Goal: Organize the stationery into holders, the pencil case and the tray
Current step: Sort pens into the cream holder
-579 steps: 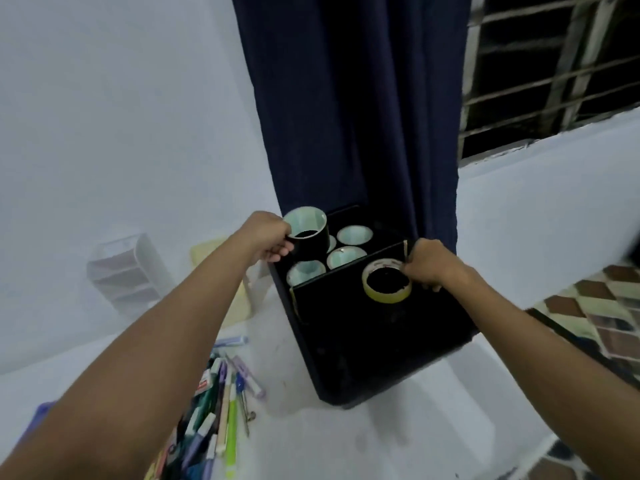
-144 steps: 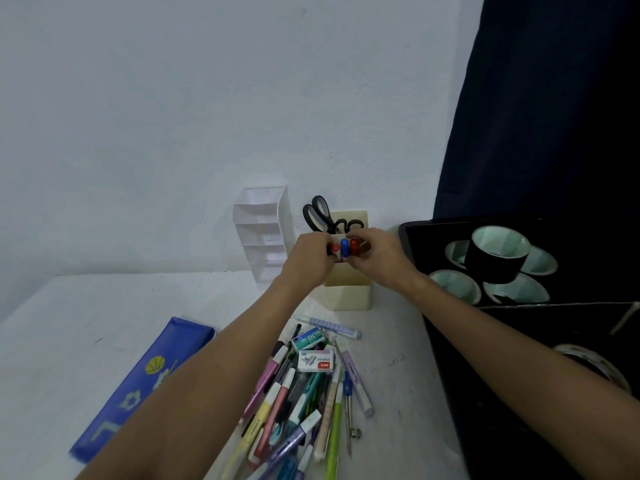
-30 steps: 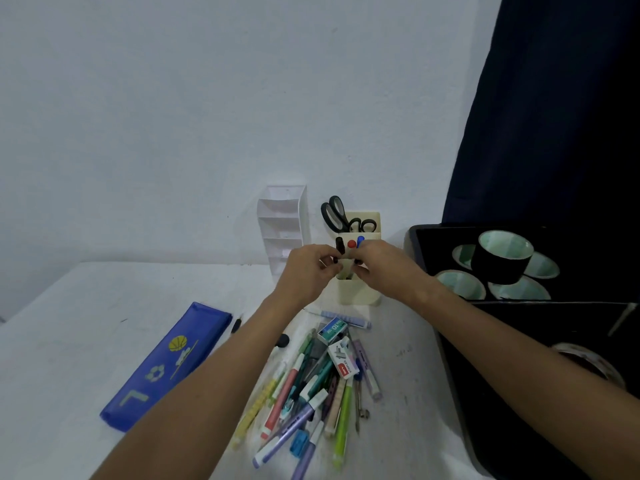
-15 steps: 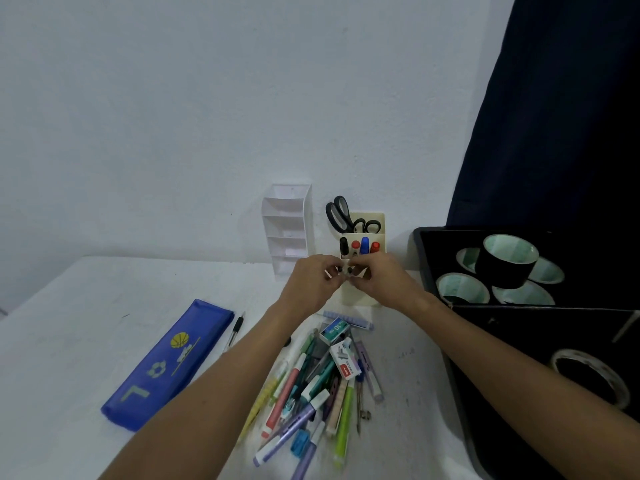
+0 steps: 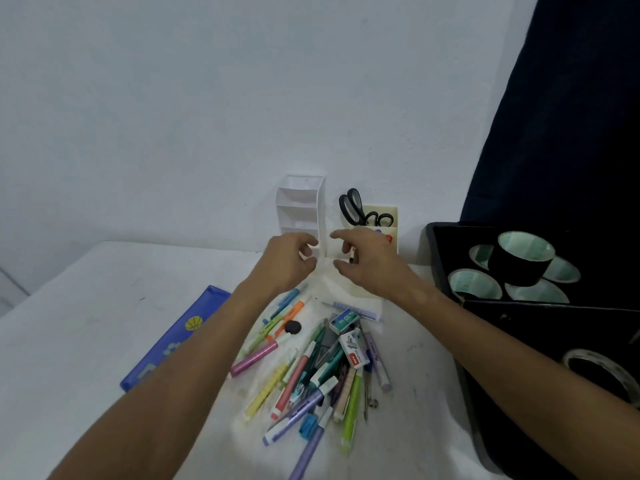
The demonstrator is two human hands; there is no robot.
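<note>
- Stationery first: a loose heap of coloured plastic pens and highlighters [image 5: 311, 372] lies nearest on the white table [image 5: 69, 341], many crossing one another, with two small staple boxes [image 5: 348, 332] on its far edge and a black round eraser [image 5: 293, 327] beside it.
- Handling, by my read: light, stiff, smooth barrels that roll readily; best pinched mid-barrel, taking the top ones first so the pile doesn't scatter.
- To the left, the flat blue zip pencil case [image 5: 173, 341] lies apart from the heap, partly under the forearm.
- On the right, the black tray [image 5: 446, 258] holds tape rolls [image 5: 523, 258].
- Further out, the left hand [image 5: 289, 261] hovers with fingers loosely curled, gripping nothing.
- The right hand [image 5: 372, 265] hovers too, fingers spread and slack, empty as far as I can tell.
- Behind them, the white tiered plastic holder [image 5: 301, 206] stands against the wall.
- Beside it, the cream holder [image 5: 381, 216] carries black-handled scissors [image 5: 356, 211] and markers.
</note>
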